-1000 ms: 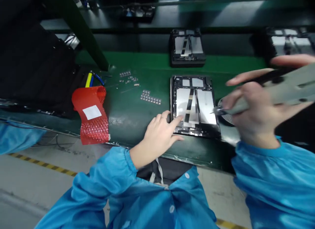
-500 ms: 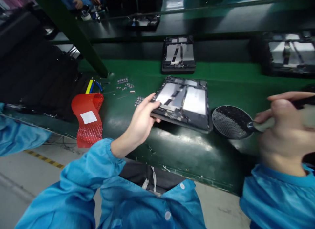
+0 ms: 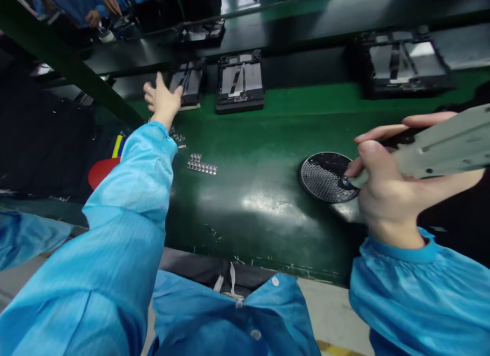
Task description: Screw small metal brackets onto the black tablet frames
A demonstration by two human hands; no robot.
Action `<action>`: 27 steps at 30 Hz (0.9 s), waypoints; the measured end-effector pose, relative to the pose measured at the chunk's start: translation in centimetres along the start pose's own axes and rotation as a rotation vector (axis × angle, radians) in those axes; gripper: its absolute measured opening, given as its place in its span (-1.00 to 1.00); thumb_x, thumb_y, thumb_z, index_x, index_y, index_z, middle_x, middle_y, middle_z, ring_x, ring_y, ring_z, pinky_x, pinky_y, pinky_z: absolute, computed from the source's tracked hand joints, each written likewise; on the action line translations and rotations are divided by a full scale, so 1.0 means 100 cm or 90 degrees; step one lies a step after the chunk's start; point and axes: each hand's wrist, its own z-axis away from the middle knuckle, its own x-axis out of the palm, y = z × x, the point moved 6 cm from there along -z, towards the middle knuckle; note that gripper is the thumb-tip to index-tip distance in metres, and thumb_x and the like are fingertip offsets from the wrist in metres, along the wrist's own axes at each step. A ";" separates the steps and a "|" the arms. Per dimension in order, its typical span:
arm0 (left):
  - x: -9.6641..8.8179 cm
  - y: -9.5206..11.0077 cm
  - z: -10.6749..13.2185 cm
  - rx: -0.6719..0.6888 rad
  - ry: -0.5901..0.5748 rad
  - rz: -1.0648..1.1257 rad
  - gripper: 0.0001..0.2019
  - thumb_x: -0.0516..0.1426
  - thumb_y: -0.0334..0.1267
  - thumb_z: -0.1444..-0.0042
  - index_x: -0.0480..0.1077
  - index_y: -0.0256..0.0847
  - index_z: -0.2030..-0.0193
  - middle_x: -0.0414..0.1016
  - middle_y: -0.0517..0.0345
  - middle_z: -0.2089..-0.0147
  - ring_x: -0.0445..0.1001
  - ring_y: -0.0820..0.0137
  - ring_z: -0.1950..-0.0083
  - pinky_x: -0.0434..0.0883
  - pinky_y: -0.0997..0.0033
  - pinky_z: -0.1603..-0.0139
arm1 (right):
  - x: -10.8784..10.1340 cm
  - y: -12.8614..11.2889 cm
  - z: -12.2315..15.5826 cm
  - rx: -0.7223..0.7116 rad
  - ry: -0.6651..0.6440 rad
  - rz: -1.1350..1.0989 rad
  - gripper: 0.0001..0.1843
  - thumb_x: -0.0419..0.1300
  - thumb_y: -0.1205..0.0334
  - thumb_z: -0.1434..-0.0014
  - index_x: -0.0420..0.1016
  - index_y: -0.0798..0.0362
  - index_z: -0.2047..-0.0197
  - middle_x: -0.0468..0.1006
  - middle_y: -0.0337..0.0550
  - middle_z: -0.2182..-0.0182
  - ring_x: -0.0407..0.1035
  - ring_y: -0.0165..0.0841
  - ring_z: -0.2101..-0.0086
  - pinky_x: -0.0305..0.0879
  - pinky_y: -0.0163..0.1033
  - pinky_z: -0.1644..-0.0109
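Observation:
My left hand reaches far out to the back left, fingers spread, at a tablet frame lying on the belt; the thumb side touches its edge. My right hand is wrapped round a grey electric screwdriver, whose tip rests at the rim of a round black perforated dish. A second tablet frame lies just right of the first.
A green bench top lies in front of me. Small metal parts lie in rows on it. A red roll and yellow and blue tools sit at the left. Another frame lies at the back right. Other people's hands show at the top left.
My left hand lifted the tablet frame from in front of me and carried it out to the back left, where it now lies. My right hand stayed on the screwdriver by the dish.

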 end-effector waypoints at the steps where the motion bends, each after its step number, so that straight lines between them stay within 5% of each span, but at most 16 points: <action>1: 0.014 0.007 -0.002 0.061 0.011 -0.016 0.25 0.56 0.41 -0.03 -0.07 0.24 -0.65 0.35 0.38 -0.25 0.00 0.33 -0.33 0.01 0.30 -0.40 | 0.000 -0.002 -0.002 -0.006 0.002 -0.006 -0.45 0.54 0.07 0.01 0.44 0.10 0.07 0.48 -0.18 0.36 0.51 -0.34 0.43 0.21 -0.37 0.67; 4: 0.074 0.019 -0.007 0.207 -0.074 -0.021 0.04 0.64 0.20 0.04 0.32 -0.04 -0.47 0.48 0.33 -0.25 0.03 0.26 -0.36 -0.09 0.29 -0.53 | -0.001 -0.005 -0.007 -0.028 -0.001 -0.074 -0.51 0.53 0.16 -0.02 0.42 0.10 0.08 0.48 -0.21 0.36 0.51 -0.38 0.43 0.14 -0.43 0.68; 6: 0.100 0.018 -0.008 0.228 -0.106 -0.026 -0.08 0.61 0.20 0.00 0.40 -0.08 -0.38 0.49 0.30 -0.18 0.09 0.26 -0.31 -0.09 0.29 -0.56 | -0.002 -0.002 -0.010 -0.024 -0.007 -0.114 -0.52 0.52 0.20 -0.06 0.41 0.10 0.05 0.52 -0.21 0.35 0.44 -0.44 0.50 0.07 -0.44 0.69; 10: 0.104 0.024 -0.001 0.252 -0.095 -0.105 -0.15 0.45 0.50 -0.10 0.42 0.04 -0.34 0.44 0.29 -0.13 0.11 0.28 -0.25 0.01 0.30 -0.52 | 0.002 0.003 -0.008 -0.031 -0.034 -0.130 -0.47 0.56 0.15 -0.12 0.41 0.13 -0.01 0.54 -0.24 0.35 0.30 -0.55 0.59 0.04 -0.41 0.70; 13: 0.093 0.040 0.021 0.234 -0.101 -0.168 -0.15 0.36 0.55 -0.20 0.40 0.02 -0.39 0.48 0.29 -0.21 0.19 0.30 -0.15 0.14 0.18 -0.51 | 0.002 0.006 -0.005 -0.029 -0.030 -0.123 -0.45 0.58 0.12 -0.14 0.42 0.14 -0.01 0.47 -0.23 0.33 0.37 -0.56 0.52 0.07 -0.43 0.67; 18: 0.082 0.059 0.105 0.212 -0.132 -0.263 -0.24 0.35 0.26 -0.38 0.38 -0.12 -0.53 0.53 0.04 -0.36 0.46 0.15 -0.06 0.41 -0.15 -0.39 | -0.003 0.012 -0.008 -0.073 -0.043 -0.081 -0.46 0.57 0.03 -0.15 0.42 0.13 0.03 0.48 -0.14 0.01 0.51 -0.56 0.38 0.17 -0.50 0.62; 21: 0.079 0.049 0.176 0.232 -0.174 -0.253 -0.31 0.33 0.15 -0.39 0.41 -0.13 -0.52 0.51 -0.04 -0.41 0.55 -0.06 -0.26 0.46 -0.26 -0.47 | -0.005 0.015 -0.009 -0.108 -0.084 -0.087 -0.55 0.53 0.11 -0.22 0.47 0.09 -0.04 0.47 -0.17 -0.02 0.52 -0.57 0.36 0.21 -0.50 0.60; 24: 0.083 0.030 0.244 0.287 -0.170 -0.268 -0.44 0.29 -0.05 -0.47 0.39 -0.07 -0.53 0.40 -0.10 -0.51 0.36 -0.17 -0.58 0.35 -0.27 -0.63 | -0.005 0.014 -0.008 -0.094 -0.104 -0.078 -0.63 0.48 0.19 -0.26 0.52 0.06 -0.05 0.47 -0.17 -0.04 0.54 -0.56 0.34 0.23 -0.45 0.60; 27: 0.093 0.013 0.289 0.276 -0.163 -0.328 -0.51 0.25 -0.13 -0.52 0.36 0.00 -0.52 0.26 -0.20 -0.59 0.25 -0.19 -0.67 0.35 -0.35 -0.63 | -0.002 0.008 -0.006 -0.099 -0.114 -0.084 -0.66 0.47 0.26 -0.26 0.54 0.07 -0.06 0.46 -0.16 -0.04 0.53 -0.55 0.34 0.21 -0.42 0.61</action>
